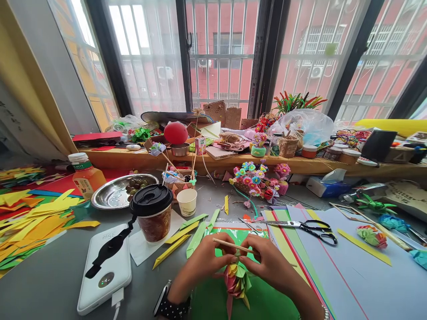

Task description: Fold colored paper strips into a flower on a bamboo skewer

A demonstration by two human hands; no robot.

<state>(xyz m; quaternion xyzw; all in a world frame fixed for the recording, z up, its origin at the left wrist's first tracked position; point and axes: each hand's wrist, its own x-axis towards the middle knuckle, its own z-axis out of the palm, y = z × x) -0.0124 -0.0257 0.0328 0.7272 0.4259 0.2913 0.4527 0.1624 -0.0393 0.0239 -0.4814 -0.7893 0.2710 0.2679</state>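
- Gray counter [43, 291] under barred windows [153, 82].
- Left hand [211, 258], right hand [267, 258]: grip narrow, both holding wooden stick [230, 245] at folded-paper flower [236, 283], lower center of frame.
- Black-handled scissors [303, 226] right of center.

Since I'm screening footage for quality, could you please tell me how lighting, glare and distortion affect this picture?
Head view: daylight washes part of the left window nearly white; head view: bright glints on the steel plate; head view: the outer window frames lean outward, suggesting wide-angle distortion; head view: folded paper flower, left hand and right hand show no obvious motion blur.
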